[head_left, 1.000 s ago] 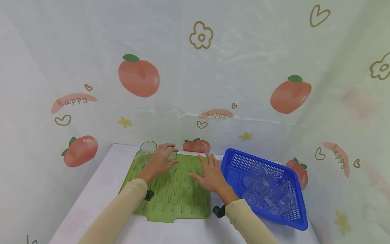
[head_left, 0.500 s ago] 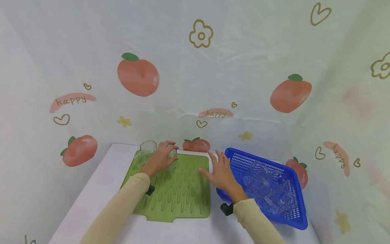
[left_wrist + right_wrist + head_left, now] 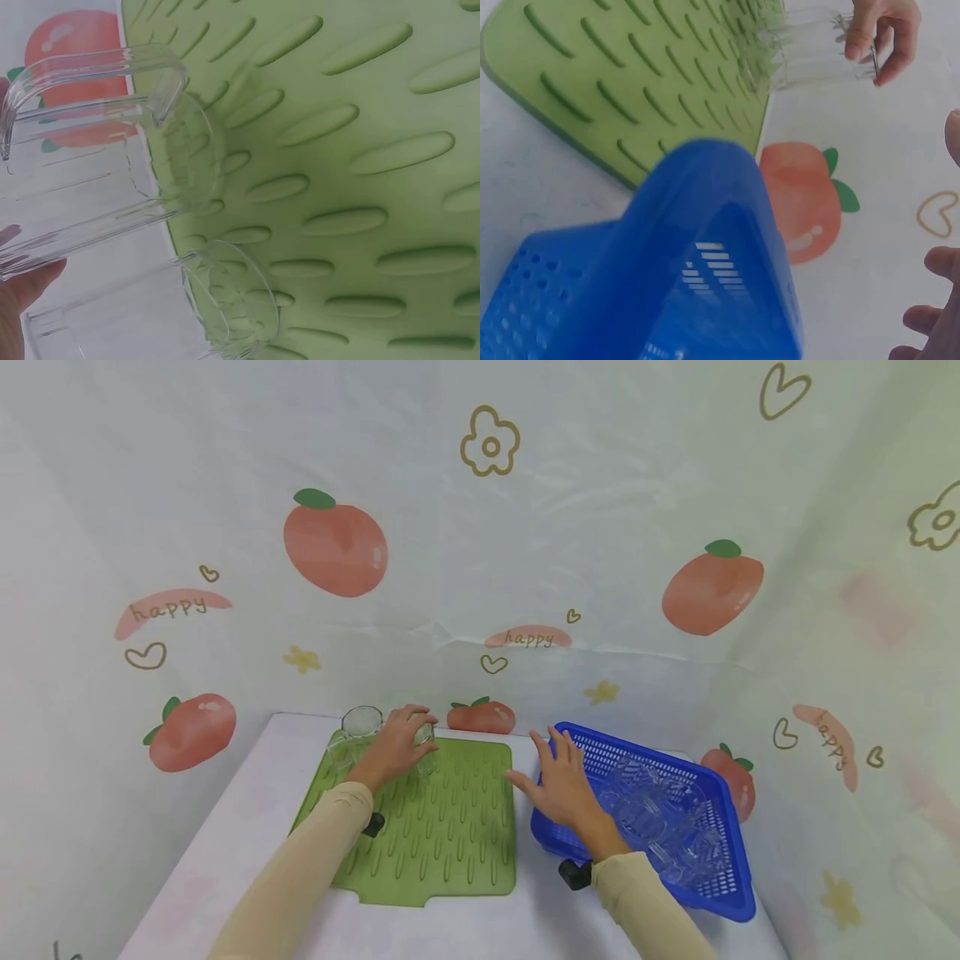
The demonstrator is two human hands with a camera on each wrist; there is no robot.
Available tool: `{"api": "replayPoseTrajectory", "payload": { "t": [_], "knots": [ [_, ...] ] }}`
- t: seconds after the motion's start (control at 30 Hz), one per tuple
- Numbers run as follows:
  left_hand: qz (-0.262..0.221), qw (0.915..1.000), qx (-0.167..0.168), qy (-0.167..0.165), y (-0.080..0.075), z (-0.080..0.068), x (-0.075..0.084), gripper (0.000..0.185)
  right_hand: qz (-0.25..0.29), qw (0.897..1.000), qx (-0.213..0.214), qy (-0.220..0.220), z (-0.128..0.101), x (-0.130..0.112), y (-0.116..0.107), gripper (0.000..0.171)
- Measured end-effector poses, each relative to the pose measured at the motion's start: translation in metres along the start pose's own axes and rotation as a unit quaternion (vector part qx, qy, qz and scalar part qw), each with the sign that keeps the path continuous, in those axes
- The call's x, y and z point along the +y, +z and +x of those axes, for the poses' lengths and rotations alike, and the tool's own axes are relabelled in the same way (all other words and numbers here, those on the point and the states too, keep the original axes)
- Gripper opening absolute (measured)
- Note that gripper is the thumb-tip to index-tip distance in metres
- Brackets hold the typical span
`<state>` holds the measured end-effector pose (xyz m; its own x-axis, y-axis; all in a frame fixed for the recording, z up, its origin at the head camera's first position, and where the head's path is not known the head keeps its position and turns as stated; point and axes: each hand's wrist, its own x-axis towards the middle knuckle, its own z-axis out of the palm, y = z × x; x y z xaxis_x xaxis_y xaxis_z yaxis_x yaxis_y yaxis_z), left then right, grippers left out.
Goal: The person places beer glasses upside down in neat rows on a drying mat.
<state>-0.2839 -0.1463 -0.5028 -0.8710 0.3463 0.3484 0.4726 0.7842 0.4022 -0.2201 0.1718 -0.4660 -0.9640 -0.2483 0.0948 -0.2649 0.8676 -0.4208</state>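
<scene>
My left hand (image 3: pixel 396 747) grips a clear glass mug (image 3: pixel 105 221) near its top, over the back of the green ridged drying mat (image 3: pixel 442 827). The mug's handle (image 3: pixel 97 67) shows in the left wrist view, and its far end is right at the mat. Just beside it stands another clear glass (image 3: pixel 135 315); in the head view a clear glass mug (image 3: pixel 362 722) stands left of that hand. My right hand (image 3: pixel 564 787) holds nothing, fingers spread, above the near-left rim of the blue plastic basket (image 3: pixel 546 842). Several clear glass mugs (image 3: pixel 645 814) lie piled inside the basket.
The white table (image 3: pixel 420 935) carries both mat and basket, basket at the right. A pale curtain (image 3: pixel 420 485) printed with fruit and "happy" rises directly behind the table and along the sides.
My right hand has moved rightward from over the mat to the basket's left rim. My left hand stays at the mug, nearly still.
</scene>
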Motion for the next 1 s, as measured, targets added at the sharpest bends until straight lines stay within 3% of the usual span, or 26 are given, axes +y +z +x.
{"api": "replayPoseTrajectory", "payload": {
  "t": [0.63, 1.0],
  "knots": [
    [-0.011, 0.9991, -0.034, -0.022, 0.004, 0.006, -0.002, 0.043, -0.017, 0.999, 0.03, 0.019, -0.01, 0.027, -0.021, 0.089],
    [-0.025, 0.9992, -0.032, 0.0, 0.004, 0.009, 0.002, 0.045, -0.028, 0.998, 0.028, 0.042, -0.021, 0.042, -0.032, 0.089]
  ]
}}
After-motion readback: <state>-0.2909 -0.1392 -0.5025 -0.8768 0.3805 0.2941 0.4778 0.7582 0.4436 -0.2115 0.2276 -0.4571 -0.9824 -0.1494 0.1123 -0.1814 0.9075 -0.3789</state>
